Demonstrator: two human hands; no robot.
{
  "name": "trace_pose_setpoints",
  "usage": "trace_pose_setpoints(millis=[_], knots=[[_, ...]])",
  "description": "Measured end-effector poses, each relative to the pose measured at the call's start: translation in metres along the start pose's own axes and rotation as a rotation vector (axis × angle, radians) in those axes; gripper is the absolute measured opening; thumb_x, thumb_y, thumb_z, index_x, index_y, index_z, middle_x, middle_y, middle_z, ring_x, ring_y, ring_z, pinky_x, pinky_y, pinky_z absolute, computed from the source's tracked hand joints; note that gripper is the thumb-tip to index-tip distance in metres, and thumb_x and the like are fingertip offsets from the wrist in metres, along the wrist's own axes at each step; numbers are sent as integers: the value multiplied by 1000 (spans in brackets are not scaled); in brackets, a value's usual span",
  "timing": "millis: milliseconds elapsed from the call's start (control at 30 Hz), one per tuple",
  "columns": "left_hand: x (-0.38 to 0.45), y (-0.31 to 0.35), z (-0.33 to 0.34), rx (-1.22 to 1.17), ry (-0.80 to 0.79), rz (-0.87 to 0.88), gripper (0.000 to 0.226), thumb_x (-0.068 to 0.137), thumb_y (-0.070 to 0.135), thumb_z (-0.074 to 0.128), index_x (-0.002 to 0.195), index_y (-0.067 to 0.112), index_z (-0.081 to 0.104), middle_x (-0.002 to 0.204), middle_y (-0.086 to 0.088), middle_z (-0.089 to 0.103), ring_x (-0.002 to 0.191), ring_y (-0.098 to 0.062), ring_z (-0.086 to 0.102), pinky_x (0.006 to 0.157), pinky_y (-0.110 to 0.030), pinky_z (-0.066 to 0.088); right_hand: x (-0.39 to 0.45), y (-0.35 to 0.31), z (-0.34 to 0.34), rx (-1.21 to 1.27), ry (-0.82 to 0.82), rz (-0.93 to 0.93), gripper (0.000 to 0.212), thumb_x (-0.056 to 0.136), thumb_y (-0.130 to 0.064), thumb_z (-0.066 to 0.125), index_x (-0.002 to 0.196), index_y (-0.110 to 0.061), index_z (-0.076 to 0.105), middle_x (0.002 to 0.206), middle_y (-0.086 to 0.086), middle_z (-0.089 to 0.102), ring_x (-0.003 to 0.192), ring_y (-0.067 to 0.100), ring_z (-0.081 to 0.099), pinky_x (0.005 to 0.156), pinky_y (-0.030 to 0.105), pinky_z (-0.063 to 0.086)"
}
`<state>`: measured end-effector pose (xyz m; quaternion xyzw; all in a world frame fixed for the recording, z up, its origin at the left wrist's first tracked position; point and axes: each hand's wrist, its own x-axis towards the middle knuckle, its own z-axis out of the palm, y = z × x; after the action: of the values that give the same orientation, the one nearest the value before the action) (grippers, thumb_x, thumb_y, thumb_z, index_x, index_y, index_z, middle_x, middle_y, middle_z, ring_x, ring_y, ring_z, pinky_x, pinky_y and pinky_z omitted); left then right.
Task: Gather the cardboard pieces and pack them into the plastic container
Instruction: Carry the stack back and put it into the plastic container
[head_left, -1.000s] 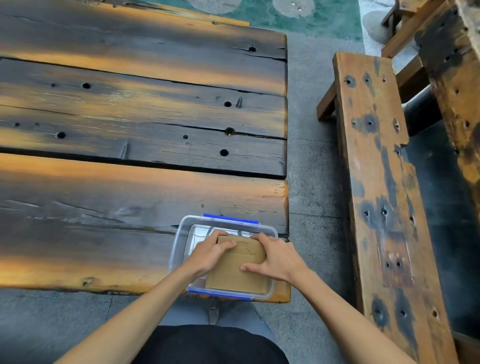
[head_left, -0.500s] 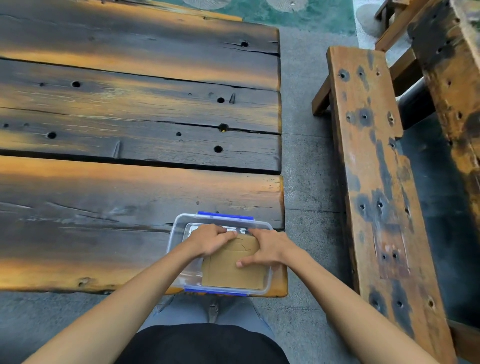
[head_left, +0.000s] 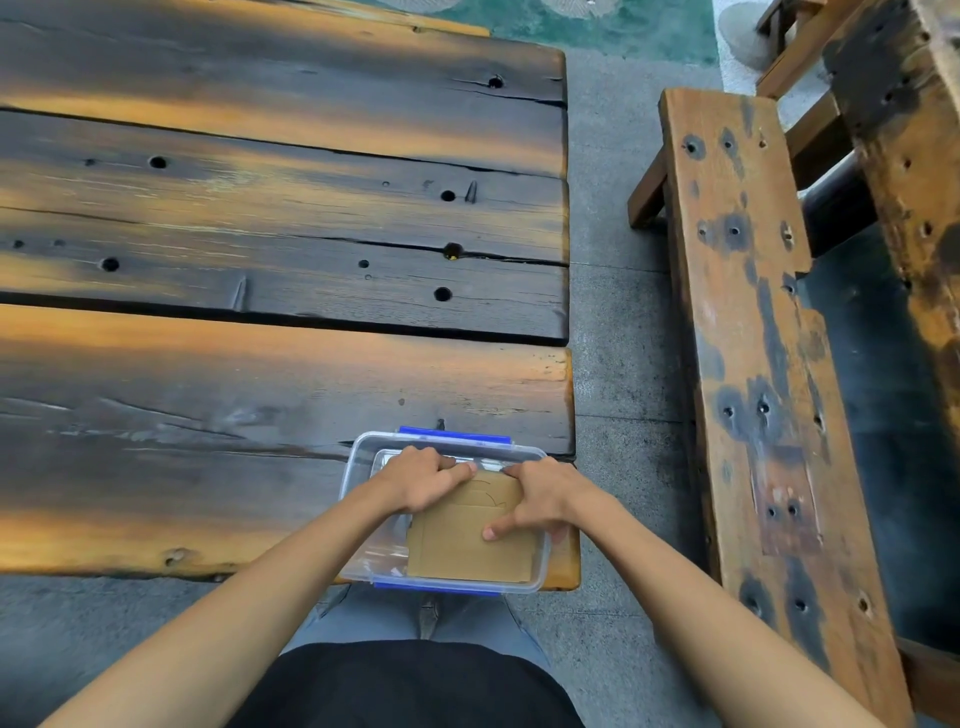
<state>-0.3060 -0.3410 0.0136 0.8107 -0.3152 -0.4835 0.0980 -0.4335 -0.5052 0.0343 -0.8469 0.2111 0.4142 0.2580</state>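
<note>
A clear plastic container (head_left: 358, 457) with blue clips stands at the near right corner of the wooden table. Brown cardboard pieces (head_left: 467, 551) lie flat inside it, toward its right side. My left hand (head_left: 423, 480) rests on the far left edge of the cardboard with its fingers curled down. My right hand (head_left: 540, 499) presses on the far right part of the cardboard, thumb lying across the top sheet. Both hands are inside the container. How many sheets lie in the stack is hidden.
The dark plank table (head_left: 260, 260) stretches away to the left and back. A worn wooden bench (head_left: 753, 338) runs along the right, across a strip of concrete floor (head_left: 618, 312). The container's near edge sits at the table's front edge.
Both hands have slid a little toward the far end of the cardboard, and their fingers have curled down over its far edge. The cardboard stays in the container.
</note>
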Motion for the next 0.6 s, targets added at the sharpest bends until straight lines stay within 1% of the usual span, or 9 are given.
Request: trace_pose_setpoints(millis=[133,200,267,300,367,433,500,533,600], knots=[[-1,2,4,45,24,24,64,97,65,26,123,27,71,114,-11,73,110,-29,62,92,-39,48,-1,0,2,-13,21,1,102,48,-84,74,134,-30,62,125,2,71,106,23,70,85,32,59],[-2,4,5,62,41,37,64,98,62,24,124,27,70,114,-13,73,110,-30,62,96,-42,49,-2,0,2,-18,14,0,100,50,-83,74,133,-29,62,124,2,71,96,22,71,73,31,58],[-2,4,5,56,50,46,64,99,61,23,122,26,71,110,-13,74,108,-29,63,96,-44,49,-3,0,0,4,-4,-3,94,52,-82,75,130,-30,63,121,1,72,71,14,66,52,23,47],[-3,4,5,53,54,50,65,99,61,22,120,25,72,108,-13,74,106,-29,63,95,-44,50,-3,0,-1,16,-8,-4,91,54,-81,76,128,-31,63,119,0,72,60,8,58,46,20,41],[-3,2,5,45,63,47,70,99,62,20,113,20,74,103,-15,73,103,-30,63,94,-44,49,-5,0,-1,20,-5,-3,87,55,-80,77,126,-31,64,118,0,72,54,2,51,43,19,36],[-3,1,6,32,88,38,74,100,61,17,100,14,74,100,-17,72,101,-31,63,92,-44,48,-7,0,-2,8,-6,-7,88,56,-80,77,128,-30,63,119,0,72,59,7,57,43,19,36],[-3,-1,7,8,100,25,75,100,60,12,93,14,70,103,-16,71,105,-31,62,93,-44,45,-8,1,-1,-7,9,-25,91,57,-81,75,131,-29,61,123,1,70,80,18,69,46,20,39],[-3,-2,6,-12,98,17,78,100,61,10,101,13,72,109,-15,71,109,-31,61,96,-44,45,-8,1,0,-14,23,-37,93,57,-81,75,132,-28,60,125,1,70,92,21,71,50,22,43],[-3,-7,5,-40,91,4,80,100,61,7,121,15,69,123,-13,68,117,-29,59,102,-46,43,-8,1,1,-20,50,-49,97,57,-83,72,135,-27,59,129,0,69,104,23,71,62,29,50]])
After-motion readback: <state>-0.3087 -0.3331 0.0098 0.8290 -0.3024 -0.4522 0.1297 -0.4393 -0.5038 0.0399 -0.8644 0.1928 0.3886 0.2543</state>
